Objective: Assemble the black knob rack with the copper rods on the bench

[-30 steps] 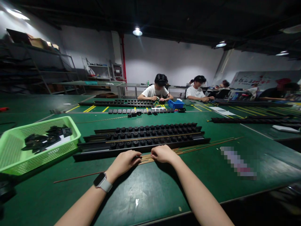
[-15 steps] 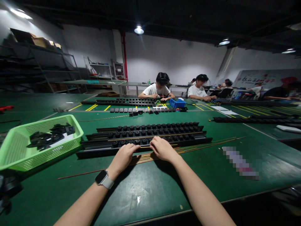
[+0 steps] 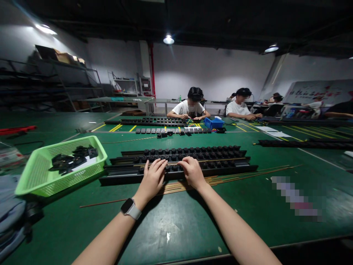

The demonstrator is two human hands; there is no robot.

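My left hand (image 3: 153, 176), a watch on its wrist, lies over the front of the black rails (image 3: 179, 176), its fingers stretched out and slightly apart on the row of black modules (image 3: 172, 168). Just to its right, my right hand (image 3: 193, 171) is closed, thumb and fingers bent together at the same row. Whatever it pinches is hidden. A thin brass rod (image 3: 220, 160) runs lengthwise along the rails behind both hands. Under my wrists, a bundle of brass rods (image 3: 176, 187) lies on the table in front of the rails.
A green basket (image 3: 38, 187) with black parts stands at the left. Grey cloth (image 3: 9, 217) lies at the left edge. Across the green table (image 3: 171, 239) are a blue bin (image 3: 213, 123), more black rails and two people in white shirts. A blurred-out item (image 3: 296, 198) lies right.
My left hand has moved forward onto the modules and its fingers have spread. My right hand stays closed, close to the same spot on the rails. The whole view has shifted slightly.
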